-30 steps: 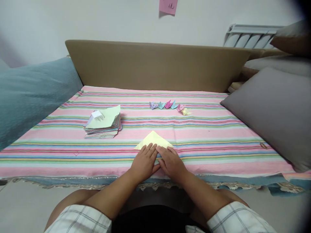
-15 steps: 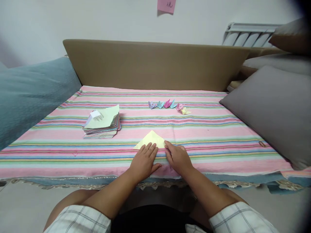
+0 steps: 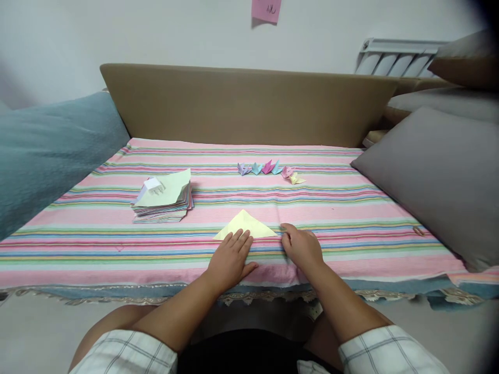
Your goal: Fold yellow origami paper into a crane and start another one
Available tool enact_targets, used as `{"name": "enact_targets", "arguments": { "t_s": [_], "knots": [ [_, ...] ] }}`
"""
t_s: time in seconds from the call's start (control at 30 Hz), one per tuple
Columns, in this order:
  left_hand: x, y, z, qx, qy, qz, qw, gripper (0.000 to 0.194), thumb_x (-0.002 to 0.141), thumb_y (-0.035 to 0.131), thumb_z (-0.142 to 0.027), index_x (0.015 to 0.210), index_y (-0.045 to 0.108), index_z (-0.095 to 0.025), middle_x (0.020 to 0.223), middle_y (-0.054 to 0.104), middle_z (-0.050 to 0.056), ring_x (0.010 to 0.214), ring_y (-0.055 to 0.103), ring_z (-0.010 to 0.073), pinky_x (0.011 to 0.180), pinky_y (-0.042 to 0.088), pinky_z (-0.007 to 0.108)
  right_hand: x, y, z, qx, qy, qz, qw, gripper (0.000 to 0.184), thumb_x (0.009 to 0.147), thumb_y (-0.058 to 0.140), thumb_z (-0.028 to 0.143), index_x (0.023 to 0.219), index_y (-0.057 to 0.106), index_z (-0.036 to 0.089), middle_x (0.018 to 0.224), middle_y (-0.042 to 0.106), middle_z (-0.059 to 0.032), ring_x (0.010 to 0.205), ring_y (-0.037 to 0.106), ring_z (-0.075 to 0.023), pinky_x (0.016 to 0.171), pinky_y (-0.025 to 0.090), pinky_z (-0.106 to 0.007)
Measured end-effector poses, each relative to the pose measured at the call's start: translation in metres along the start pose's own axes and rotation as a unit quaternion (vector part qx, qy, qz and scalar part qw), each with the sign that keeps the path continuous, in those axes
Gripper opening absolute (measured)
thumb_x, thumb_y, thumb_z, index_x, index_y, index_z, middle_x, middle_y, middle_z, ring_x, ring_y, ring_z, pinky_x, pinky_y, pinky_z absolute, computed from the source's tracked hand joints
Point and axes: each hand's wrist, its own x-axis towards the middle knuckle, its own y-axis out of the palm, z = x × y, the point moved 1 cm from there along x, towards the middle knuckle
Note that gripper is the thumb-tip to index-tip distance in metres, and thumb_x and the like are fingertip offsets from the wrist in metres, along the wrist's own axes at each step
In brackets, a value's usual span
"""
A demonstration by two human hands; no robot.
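A pale yellow paper folded into a triangle (image 3: 245, 226) lies on the striped cloth (image 3: 335, 218) in front of me. My left hand (image 3: 231, 258) lies flat with fingers stretched out, pressing the triangle's near left edge. My right hand (image 3: 302, 246) rests on the cloth at the triangle's right corner, its fingers curled and fingertips touching the fold line there.
A stack of coloured paper sheets (image 3: 163, 200) sits to the left. A row of several small folded paper figures (image 3: 271, 170) lies further back. A teal cushion (image 3: 50, 150) is at the left, grey cushions (image 3: 436, 171) at the right, a tan headboard (image 3: 249, 104) behind.
My right hand has slid rightward along the triangle's near edge to its right corner. My left hand has stayed pressed on the paper.
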Motion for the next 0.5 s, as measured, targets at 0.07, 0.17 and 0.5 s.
{"name": "enact_targets", "arguments": {
  "t_s": [0.07, 0.17, 0.5],
  "knots": [
    [0.0, 0.001, 0.0, -0.001, -0.001, 0.0, 1.0, 0.062, 0.086, 0.041, -0.055, 0.133, 0.041, -0.014, 0.142, 0.037, 0.011, 0.132, 0.031, 0.0283, 0.108, 0.026, 0.045, 0.001, 0.0, 0.0, 0.039, -0.016, -0.044, 0.998, 0.031, 0.084, 0.041, 0.018, 0.106, 0.062, 0.016, 0.088, 0.07, -0.009, 0.083, 0.062, -0.0237, 0.079, 0.043, -0.039],
    [0.0, 0.001, 0.0, -0.005, -0.002, 0.001, 1.0, 0.063, 0.085, 0.041, -0.055, 0.133, 0.041, -0.014, 0.142, 0.038, 0.012, 0.132, 0.031, 0.0285, 0.108, 0.025, 0.045, -0.003, 0.005, 0.013, 0.126, -0.152, -0.069, 0.978, 0.031, 0.086, 0.039, 0.019, 0.106, 0.062, 0.016, 0.107, 0.065, -0.0093, 0.102, 0.057, -0.0219, 0.089, 0.043, -0.038],
    [-0.004, -0.001, 0.0, -0.026, -0.023, -0.01, 0.999, 0.063, 0.083, 0.048, -0.046, 0.135, 0.038, -0.014, 0.14, 0.04, 0.011, 0.132, 0.031, 0.0273, 0.108, 0.025, 0.044, -0.018, 0.041, 0.043, 0.114, -0.314, 0.033, 0.942, 0.06, 0.09, 0.041, 0.042, 0.139, 0.031, 0.01, 0.14, 0.04, -0.016, 0.13, 0.035, -0.025, 0.104, 0.035, -0.047]
  ]
}}
